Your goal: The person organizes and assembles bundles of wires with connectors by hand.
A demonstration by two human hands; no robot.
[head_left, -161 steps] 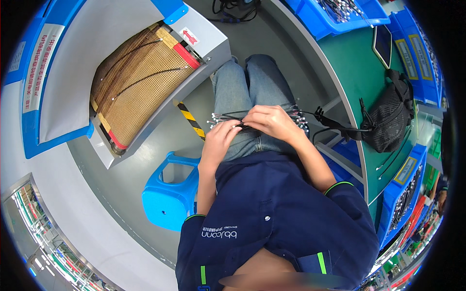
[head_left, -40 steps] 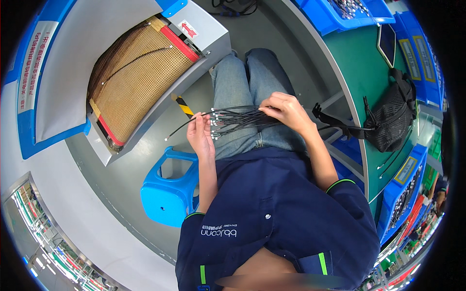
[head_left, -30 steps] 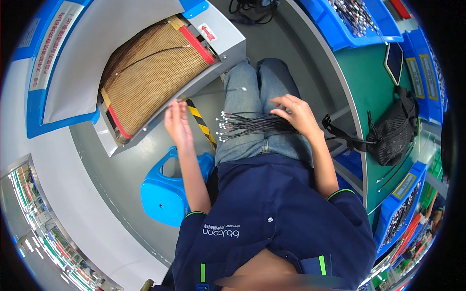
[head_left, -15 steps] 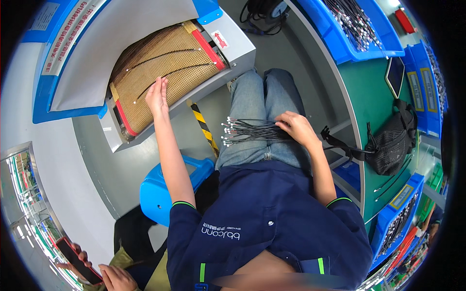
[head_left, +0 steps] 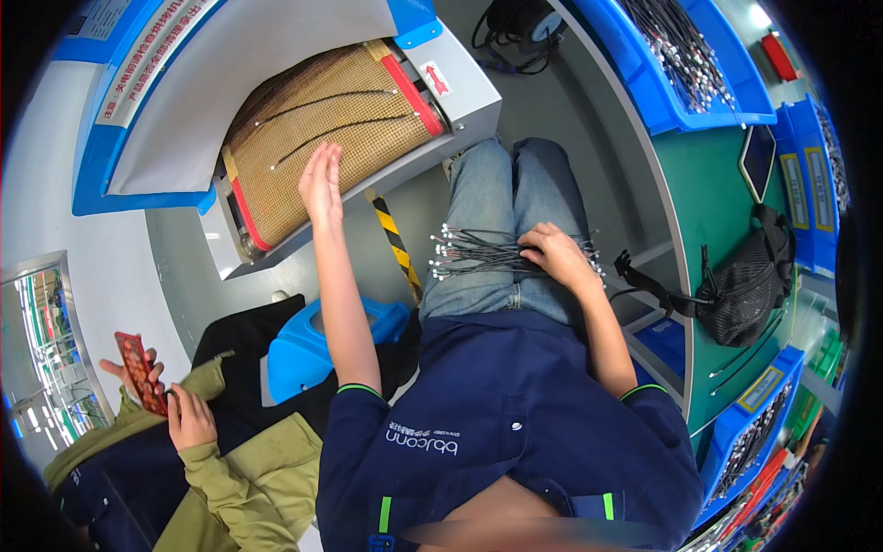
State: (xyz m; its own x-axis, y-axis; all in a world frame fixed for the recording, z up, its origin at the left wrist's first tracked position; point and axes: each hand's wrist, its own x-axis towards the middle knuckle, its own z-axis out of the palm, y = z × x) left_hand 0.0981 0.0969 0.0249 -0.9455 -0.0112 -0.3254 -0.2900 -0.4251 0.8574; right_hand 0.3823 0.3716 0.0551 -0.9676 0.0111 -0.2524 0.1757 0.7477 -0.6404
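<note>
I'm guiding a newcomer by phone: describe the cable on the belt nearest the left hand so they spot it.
At upper left, a blue and grey machine has a tan mesh belt. Across it lie an upper cable and a lower cable, both thin and black. Pick the lower cable: it passes just above the left hand in the picture, while its neighbour lies farther from that hand.

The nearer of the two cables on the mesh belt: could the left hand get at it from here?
Probably yes: the left hand looks empty, its fingers appear close to that cable on the belt, and nothing shows between them.
</note>
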